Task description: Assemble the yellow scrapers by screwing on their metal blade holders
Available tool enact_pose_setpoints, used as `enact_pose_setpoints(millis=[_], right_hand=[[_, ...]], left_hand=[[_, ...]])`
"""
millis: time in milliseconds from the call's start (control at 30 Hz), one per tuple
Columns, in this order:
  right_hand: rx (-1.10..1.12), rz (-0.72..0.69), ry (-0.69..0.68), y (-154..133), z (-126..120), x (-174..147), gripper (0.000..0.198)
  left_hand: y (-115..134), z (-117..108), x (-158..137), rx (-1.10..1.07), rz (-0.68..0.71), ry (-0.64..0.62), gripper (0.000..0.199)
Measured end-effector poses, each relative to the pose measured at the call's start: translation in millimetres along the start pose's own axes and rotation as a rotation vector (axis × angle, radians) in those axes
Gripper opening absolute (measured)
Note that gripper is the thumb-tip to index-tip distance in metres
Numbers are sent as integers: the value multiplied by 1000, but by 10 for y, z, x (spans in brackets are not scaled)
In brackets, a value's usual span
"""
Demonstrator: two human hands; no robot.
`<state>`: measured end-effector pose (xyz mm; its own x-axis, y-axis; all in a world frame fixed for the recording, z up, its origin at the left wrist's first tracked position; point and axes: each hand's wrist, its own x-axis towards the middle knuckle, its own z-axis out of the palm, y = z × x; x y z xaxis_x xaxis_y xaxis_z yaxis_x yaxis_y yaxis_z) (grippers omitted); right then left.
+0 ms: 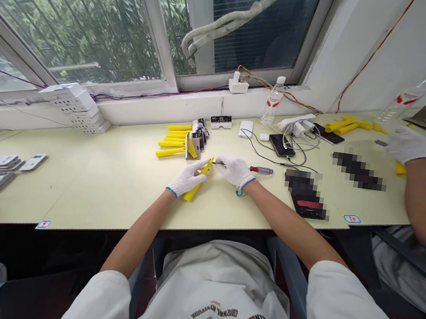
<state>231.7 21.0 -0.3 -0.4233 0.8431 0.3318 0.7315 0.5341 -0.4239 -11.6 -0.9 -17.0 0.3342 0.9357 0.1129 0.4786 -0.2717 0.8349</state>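
"What fills most of my view?"

"The long pale-yellow table (115,177), right across the middle of the frame. Above centre I see a pile of yellow-handled tools with dark and tan card pieces (175,143)."

"And the hands?"

"At centre, I have the white-gloved left hand (187,178) wrapped around a tapered yellow plastic-looking handle (191,194), tilted up and to the right. Just right of it, the white-gloved right hand (234,171) is half curled, fingertips drawn together by the handle's upper end."

"Gripping anything?"

"I can't tell. A red-and-clear screwdriver handle (262,170) shows beyond its wrist side, and a thin dark tip (214,163) pokes out at the fingertips; the glove hides whether they join."

"How should I work it?"

"I'd keep the left grip firm, thumb clear of that tip, right fingers light and square to the yellow end."
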Motion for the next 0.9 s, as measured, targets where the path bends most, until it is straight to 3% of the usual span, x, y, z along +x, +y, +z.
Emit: enact_pose_setpoints(millis=[300,900], right_hand=[[-1,16,-30,79,46,92,35],[-15,-26,-61,-61,-83,24,43]], left_hand=[[8,0,-9,-59,44,-5,77],[2,-7,-8,12,28,-4,77]])
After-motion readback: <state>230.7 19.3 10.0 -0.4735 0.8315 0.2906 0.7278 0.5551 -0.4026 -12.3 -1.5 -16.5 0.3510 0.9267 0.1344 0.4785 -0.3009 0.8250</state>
